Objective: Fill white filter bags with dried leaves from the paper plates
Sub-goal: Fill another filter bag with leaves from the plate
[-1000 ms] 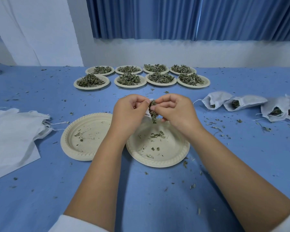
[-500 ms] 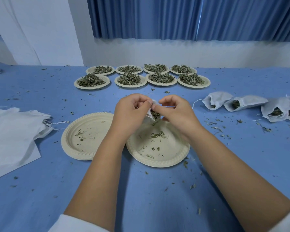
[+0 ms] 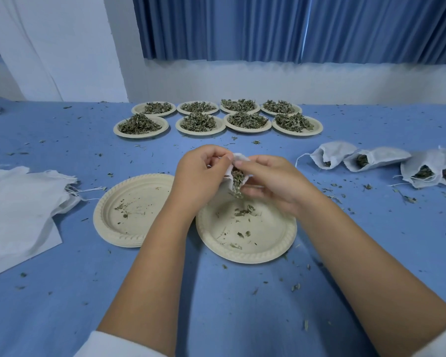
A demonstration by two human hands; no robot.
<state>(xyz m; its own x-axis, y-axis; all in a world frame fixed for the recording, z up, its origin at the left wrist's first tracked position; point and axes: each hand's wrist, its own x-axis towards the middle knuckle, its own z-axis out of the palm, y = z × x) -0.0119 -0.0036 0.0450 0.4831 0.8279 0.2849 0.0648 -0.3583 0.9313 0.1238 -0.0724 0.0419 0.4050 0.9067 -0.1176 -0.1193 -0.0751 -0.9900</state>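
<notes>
Head view, one entry per item.

- Left hand (image 3: 198, 176) and right hand (image 3: 273, 181): close together at the centre of the table, both raised just above it. Each pinched a side of the mouth of one small white cloth filter bag (image 3: 238, 158), with fingers curled round it.
- Small white cloth filter bag: held between the two hands with its mouth open towards the wearer. Dried green leaves (image 3: 237, 180) showed inside and spilled at its lip.
- Round beige paper plate (image 3: 245, 258): directly below the hands at 6 o'clock, holding only scattered leaf scraps.
- Second beige paper plate (image 3: 103, 228): at 9 o'clock of the first, rims near or touching (the left forearm hid the gap). It too held only crumbs.
- Eight beige paper plates heaped with leaves (image 3: 141, 134): two rows of four at 12 o'clock, well apart from the hands.
- Filled white bags (image 3: 332, 154): a row lying at 3 o'clock, mouths showing leaves, drawstrings loose.
- Flat pile of empty white bags (image 3: 18, 202): at 9 o'clock, strings trailing towards the second plate.
- Blue tablecloth (image 3: 216, 305): littered with leaf fragments.
</notes>
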